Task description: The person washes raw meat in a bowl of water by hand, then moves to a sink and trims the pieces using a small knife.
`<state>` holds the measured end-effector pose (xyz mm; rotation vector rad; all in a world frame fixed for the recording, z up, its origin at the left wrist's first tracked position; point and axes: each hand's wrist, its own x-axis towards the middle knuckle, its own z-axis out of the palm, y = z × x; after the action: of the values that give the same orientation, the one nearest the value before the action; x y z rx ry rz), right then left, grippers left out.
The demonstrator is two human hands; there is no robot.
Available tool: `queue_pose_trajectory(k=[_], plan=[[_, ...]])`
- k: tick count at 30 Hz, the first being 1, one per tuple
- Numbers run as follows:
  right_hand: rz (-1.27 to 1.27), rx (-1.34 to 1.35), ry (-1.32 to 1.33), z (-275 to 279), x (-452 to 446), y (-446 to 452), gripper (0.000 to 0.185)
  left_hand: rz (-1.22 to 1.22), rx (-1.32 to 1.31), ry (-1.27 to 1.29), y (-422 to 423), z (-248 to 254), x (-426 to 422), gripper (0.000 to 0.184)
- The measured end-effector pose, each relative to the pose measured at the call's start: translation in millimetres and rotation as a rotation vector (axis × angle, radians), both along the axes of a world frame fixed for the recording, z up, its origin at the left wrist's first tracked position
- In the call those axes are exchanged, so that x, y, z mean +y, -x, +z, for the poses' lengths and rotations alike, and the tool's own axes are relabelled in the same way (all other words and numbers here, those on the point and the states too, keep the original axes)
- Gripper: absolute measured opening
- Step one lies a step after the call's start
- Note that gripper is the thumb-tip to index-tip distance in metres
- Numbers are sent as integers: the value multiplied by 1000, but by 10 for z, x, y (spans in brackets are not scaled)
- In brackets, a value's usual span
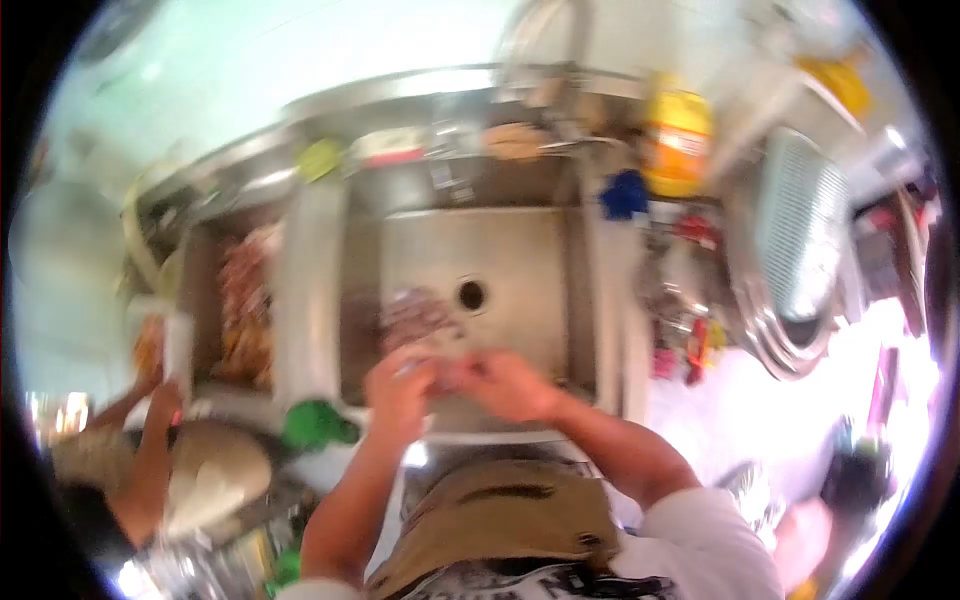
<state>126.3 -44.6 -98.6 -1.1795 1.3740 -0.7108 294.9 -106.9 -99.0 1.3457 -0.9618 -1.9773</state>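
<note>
Over the near edge of the middle sink basin [520, 240], my left hand [403, 385] and my right hand [508, 385] come together. Both have their fingers closed around a small pinkish piece [450, 376], blurred, which looks like raw meat. A ring-like glint shows on the left hand. Just beyond the left hand, a heap of pinkish-grey pieces [420, 315] lies on the basin floor, left of the dark drain hole [470, 294]. Fine detail of the fingers is smeared.
The left basin holds a pile of raw meat [247, 300]. A green cloth [318, 425] lies by the near rim. Another person's hands [160, 395] work at far left. A yellow bottle [677, 138], blue cloth [625, 195] and steel basin with perforated tray [800, 225] stand right.
</note>
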Motion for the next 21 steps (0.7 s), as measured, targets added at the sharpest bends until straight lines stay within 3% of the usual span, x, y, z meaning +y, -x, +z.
queue_pose_trajectory(k=[1,3,6,8,10,12,14,15,17,18,19,21], plan=[[-25,-86,89,1,-11,14,32,-67,28,40,-37,-42,-62,10],[-46,-279,213,-182,-26,-5,29,115,109,-151,-31,-117,-77,12],[15,-245,186,-186,-82,6,26,183,104,-186,-104,-202,-107,13],[-1,-305,305,-256,-129,-126,24,56,52,-5,-314,-547,-227,14],[-30,-268,406,-288,-202,-145,22,234,211,-266,-566,-820,-430,20],[-97,-142,485,-283,-303,-67,20,195,74,-91,-676,-770,-452,20],[-355,73,192,-276,-680,467,19,193,106,-63,-769,-820,-450,15],[-447,328,237,-316,-973,904,21,192,123,-49,-818,-845,-448,14],[-890,219,508,-443,-1422,1730,32,211,140,-194,-744,-553,-406,13],[-1031,338,474,-454,-1620,2090,31,232,167,-221,-710,-495,-379,14],[-1039,268,438,-655,-1817,2500,32,255,196,-247,-667,-449,-347,15],[-1036,404,456,-357,-1728,2675,34,256,281,-272,-564,-399,-282,18]])
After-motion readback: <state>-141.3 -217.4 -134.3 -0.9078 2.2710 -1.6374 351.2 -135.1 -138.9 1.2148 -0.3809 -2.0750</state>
